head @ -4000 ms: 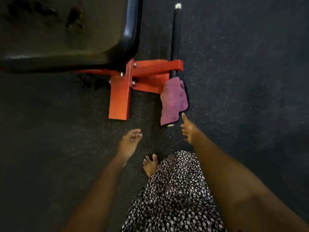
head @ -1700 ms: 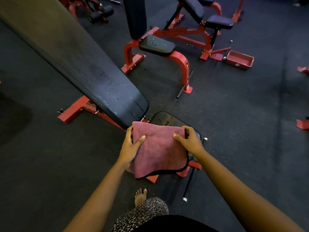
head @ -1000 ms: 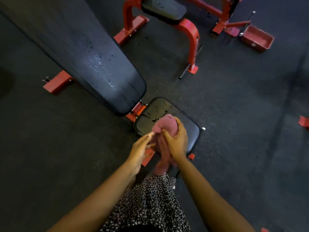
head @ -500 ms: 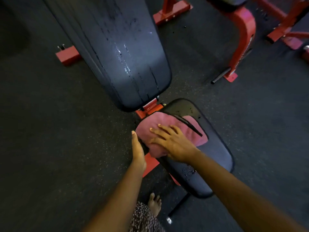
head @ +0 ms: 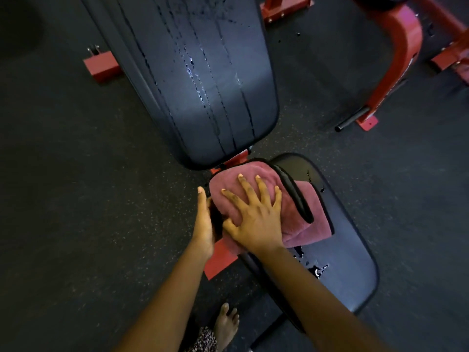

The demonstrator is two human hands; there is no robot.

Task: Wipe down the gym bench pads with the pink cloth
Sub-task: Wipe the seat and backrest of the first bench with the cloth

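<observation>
Wiping looks barely begun: back pad [head: 203, 85] streaked wet, seat surface [head: 350, 262] only part covered.
Left hand [head: 204, 219], fingers straight, edge-on beside the seat; right hand [head: 256, 214], fingers spread flat, presses the pink cloth [head: 318, 214] on its far end; droplets [head: 316, 271] unwiped.

No text, brand, number or sign could be read anywhere in the view. The only hint of lettering was a pale smudge on the red curved frame leg [head: 403, 47], off to the right of the long back pad [head: 203, 85], and it was too blurred and too small to make out.
</observation>
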